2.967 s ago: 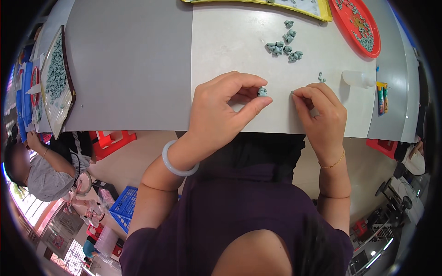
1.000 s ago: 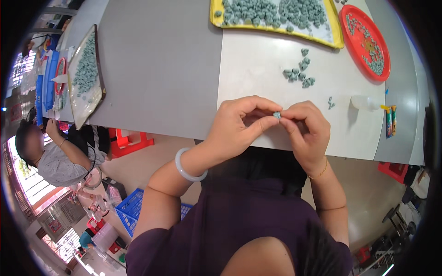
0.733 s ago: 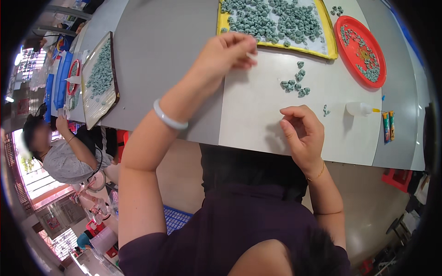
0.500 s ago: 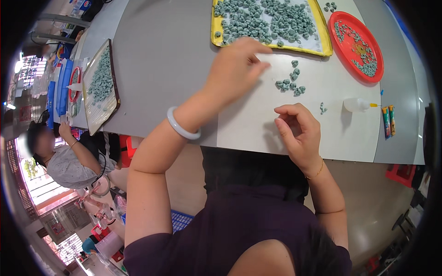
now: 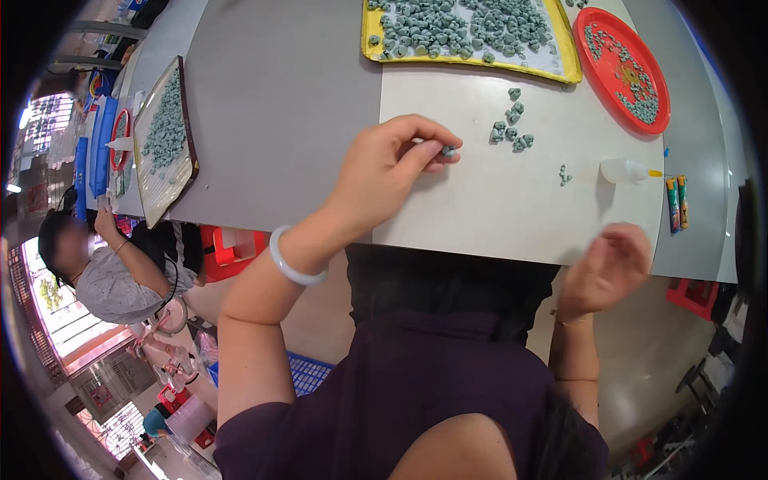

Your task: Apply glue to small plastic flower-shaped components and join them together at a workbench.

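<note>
The left hand [image 5: 392, 168] is above the white tabletop [image 5: 480, 216], thumb and forefinger pinching a small grey-green moulded piece [image 5: 450, 151], with the other fingers curled in beneath. The right hand [image 5: 610, 268] is blurred at the table's front edge, well apart from the left, its fingers loosely bent; whether it holds anything I cannot tell. Just right of the pinched piece lies a loose cluster of grey-green lumpy pieces [image 5: 512, 128], and between it and a translucent white plastic bottle with a yellow tip [image 5: 622, 171] lie a few tinier grey-green bits [image 5: 565, 175]. Beyond the bottle are 2 slim multicoloured tubes [image 5: 673, 206], side by side. At the table's far side, a yellow-rimmed rectangular tray [image 5: 570, 60] holds many grey-green pieces; a red oval plastic tray [image 5: 598, 76] beside it carries smaller ones.
</note>
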A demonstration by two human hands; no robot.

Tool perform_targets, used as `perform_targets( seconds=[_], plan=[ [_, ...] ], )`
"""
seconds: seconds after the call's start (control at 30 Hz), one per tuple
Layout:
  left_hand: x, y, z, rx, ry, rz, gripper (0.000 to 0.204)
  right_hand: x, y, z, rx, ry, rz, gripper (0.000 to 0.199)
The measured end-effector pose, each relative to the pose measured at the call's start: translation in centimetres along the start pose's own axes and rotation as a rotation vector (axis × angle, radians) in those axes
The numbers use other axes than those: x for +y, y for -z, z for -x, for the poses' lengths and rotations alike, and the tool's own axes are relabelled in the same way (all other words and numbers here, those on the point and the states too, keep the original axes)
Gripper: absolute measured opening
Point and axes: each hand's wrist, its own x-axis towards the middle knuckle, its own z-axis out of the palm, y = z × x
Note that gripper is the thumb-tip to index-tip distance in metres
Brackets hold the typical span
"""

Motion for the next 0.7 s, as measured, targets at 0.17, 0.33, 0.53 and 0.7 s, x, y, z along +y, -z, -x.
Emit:
perform_targets(
  seconds=[0.17, 0.33, 0.53, 0.7],
  plan=[
    [-0.8, -0.7, 2.4, 0.036, 0.101, 0.247, 0.018, 2.4, 1.9, -4.6, 0.042, -0.235, 0.338, 0.034],
    [-2.2, -2.3, 2.4, 0.091, -0.014, 0.268, 0.024, 3.3, 1.8, -5.2, -0.282, -0.569, 0.075, 0.030],
    [-2.6, -2.3, 2.5, 0.097, -0.075, 0.117, 0.023, -0.7, -1.3, -3.7, -0.569, -0.427, 0.099, 0.029],
    [-2.3, -2.6, 2.5, 0.126, -0.047, 0.093, 0.024, -1.5, -3.3, -3.2, -0.532, -0.026, 0.410, 0.036]
  ],
)
